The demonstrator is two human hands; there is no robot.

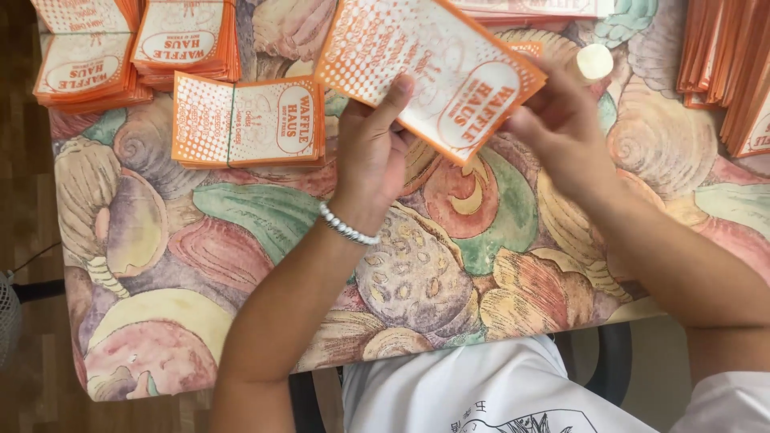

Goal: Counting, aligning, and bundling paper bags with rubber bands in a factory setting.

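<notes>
- The left hand (pixel 370 156) and the right hand (pixel 561 128) both hold one orange-and-white printed paper sleeve (pixel 429 68), tilted, above the tabletop (pixel 265 240).
- Left grip: closed on the sleeve's lower edge, thumb on the printed face, fingers behind. A white bead bracelet (pixel 347 228) sits on that wrist.
- Right grip: closed on the sleeve's right corner; the fingertips are hidden behind the paper.
- All positions below are relative to the held sleeve.
- Left and slightly lower: a banded bundle of sleeves (pixel 249 120) lies flat on the tabletop, near the left hand but apart from it.
- Far left: two further bundles (pixel 136 48) rest side by side, the outer one close to the tabletop's left edge.
- Far right: loose orange stacks (pixel 726 68) lean at the frame's edge.
- Just right: a small round pale disc (pixel 594 61) lies on the cloth, close to the right hand's knuckles.
- Risk, judged: the sleeve is thin; opposing pulls from the two grips could crease or tear it.
- Risk, judged: a sweep of the right hand could knock the disc or topple the leaning stacks.
- Risk, judged: the outer far-left bundle could slide off the edge if nudged.
- Open room: the patterned cloth below the sleeve, towards the near edge, offers free room for movement.
</notes>
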